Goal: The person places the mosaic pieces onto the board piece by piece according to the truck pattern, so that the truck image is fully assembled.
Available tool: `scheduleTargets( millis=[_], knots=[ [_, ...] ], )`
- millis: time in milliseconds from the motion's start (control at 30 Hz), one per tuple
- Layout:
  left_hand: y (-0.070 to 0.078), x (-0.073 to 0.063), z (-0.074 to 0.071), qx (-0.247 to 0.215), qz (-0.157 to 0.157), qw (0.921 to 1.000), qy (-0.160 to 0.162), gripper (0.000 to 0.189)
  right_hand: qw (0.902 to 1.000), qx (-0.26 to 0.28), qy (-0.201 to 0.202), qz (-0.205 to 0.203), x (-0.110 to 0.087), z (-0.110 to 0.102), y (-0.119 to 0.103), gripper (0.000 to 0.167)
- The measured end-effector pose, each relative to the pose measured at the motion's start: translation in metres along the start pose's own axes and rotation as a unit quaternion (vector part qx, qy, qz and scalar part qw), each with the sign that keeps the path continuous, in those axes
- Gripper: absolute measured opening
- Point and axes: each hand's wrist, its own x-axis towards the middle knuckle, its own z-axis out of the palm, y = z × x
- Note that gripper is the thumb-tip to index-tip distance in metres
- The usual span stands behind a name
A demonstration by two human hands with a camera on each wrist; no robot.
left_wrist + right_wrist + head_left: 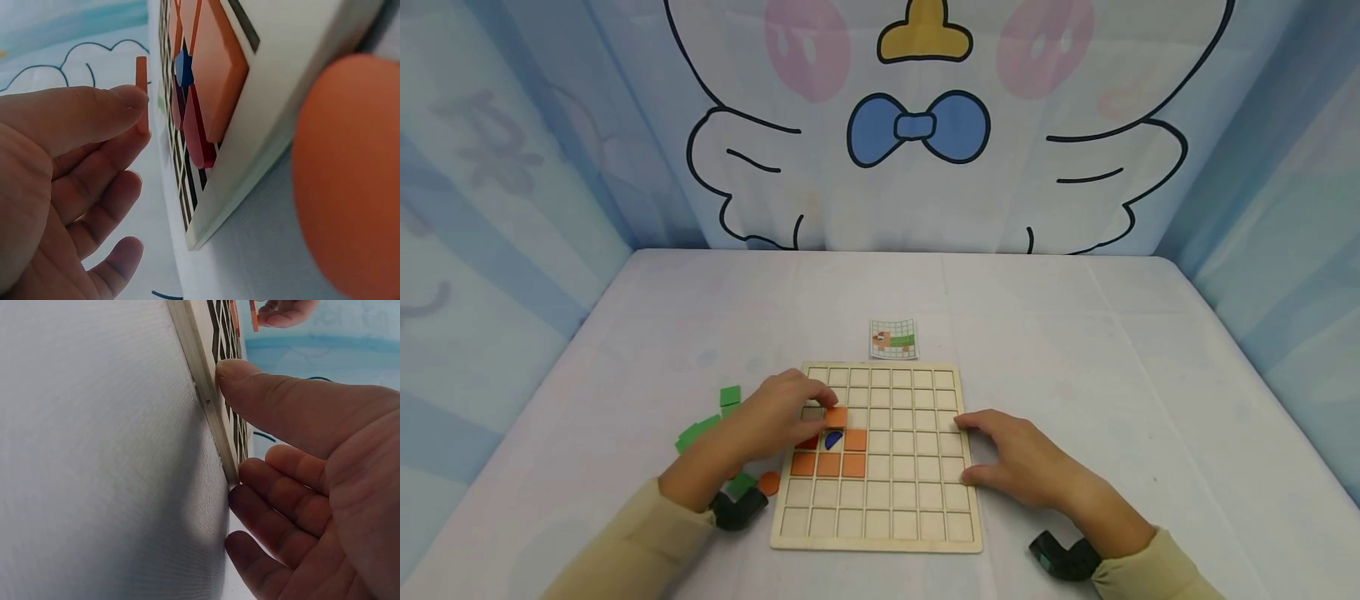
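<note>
My left hand (778,412) pinches an orange square tile (837,417) between thumb and forefinger, over the left part of a wooden grid board (919,498). In the left wrist view that tile (142,94) is edge-on, apart from the board, with the other fingers loosely bent. Below it in the grid sit a blue-and-white piece (833,440), a red piece (808,442) partly hidden by the thumb, and several orange squares (854,465). My right hand (1018,458) rests at the board's right edge, thumb and fingertips against it, fingers relaxed.
Left of the board lie green tiles (730,396), partly behind my left forearm, and an orange round piece (768,483). A small picture card (893,339) with a gridded pattern lies beyond the board's far edge. A printed curtain (917,200) stands behind the table.
</note>
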Motion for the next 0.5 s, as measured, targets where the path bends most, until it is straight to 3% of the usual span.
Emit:
scheduleTargets(
  millis=[300,500],
  knots=[
    [0.0017,0.0059,0.0033,0.014,0.061,0.9980,0.012,0.020,1.0000,0.002,0.002,0.000,-0.0015,-0.0005,0.0016,0.060],
    [0.0049,0.0106,0.0063,0.019,0.064,0.9977,0.011,0.020,1.0000,0.002,0.002,-0.004,-0.0016,-0.0002,0.0027,0.060]
  ],
)
